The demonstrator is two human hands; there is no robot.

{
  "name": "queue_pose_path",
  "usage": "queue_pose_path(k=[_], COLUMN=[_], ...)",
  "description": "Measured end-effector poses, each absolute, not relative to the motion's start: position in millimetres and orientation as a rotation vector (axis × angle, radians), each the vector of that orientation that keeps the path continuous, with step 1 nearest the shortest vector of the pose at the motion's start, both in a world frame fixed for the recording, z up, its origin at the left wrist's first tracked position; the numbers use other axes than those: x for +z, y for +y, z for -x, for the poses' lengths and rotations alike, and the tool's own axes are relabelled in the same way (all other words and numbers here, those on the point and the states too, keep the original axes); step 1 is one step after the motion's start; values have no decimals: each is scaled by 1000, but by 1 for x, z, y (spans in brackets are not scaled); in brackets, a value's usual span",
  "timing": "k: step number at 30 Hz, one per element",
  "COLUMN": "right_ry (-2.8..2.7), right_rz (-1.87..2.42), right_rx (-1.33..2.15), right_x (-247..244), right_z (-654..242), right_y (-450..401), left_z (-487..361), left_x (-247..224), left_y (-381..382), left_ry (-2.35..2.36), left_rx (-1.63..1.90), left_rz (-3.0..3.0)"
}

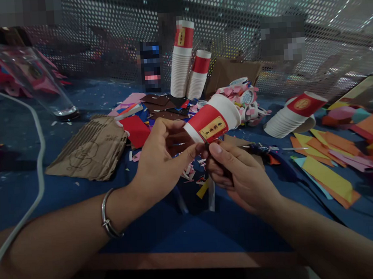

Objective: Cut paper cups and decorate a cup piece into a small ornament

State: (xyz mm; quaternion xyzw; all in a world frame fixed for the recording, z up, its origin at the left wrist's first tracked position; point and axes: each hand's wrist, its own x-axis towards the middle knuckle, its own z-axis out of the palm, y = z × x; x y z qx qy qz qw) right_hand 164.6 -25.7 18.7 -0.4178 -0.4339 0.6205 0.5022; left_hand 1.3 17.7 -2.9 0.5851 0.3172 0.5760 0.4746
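Note:
A white paper cup [212, 119] with a red band and a gold label is tilted above the middle of the table, its mouth towards the upper right. My left hand [159, 162] grips it near its base, thumb below and fingers behind. Close under the cup's lower side, my right hand [235, 170] is closed in a pinch, thumb against the fingers. A small dark bit shows at its fingertips; what it is I cannot make out. Paper scraps [188, 173] and a clear stick [212, 194] lie beneath the hands.
Stacked cups [180, 72] stand at the back, with another cup stack [288, 116] leaning at the right. A blue glue gun [284, 161] lies near coloured paper [328, 179]. Cardboard [89, 149], a clear glass [54, 97] and a white cable [39, 144] are on the left.

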Motion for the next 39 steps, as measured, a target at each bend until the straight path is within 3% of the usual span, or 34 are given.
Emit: queue_pose_path(k=[39], right_ry=[-1055], right_rz=[1020], right_rx=[1461], right_x=[17], right_z=[-163], right_y=[-27], left_z=[9], left_x=[7], left_y=[23], left_ry=[697], left_rx=[1299], left_rz=[-1604])
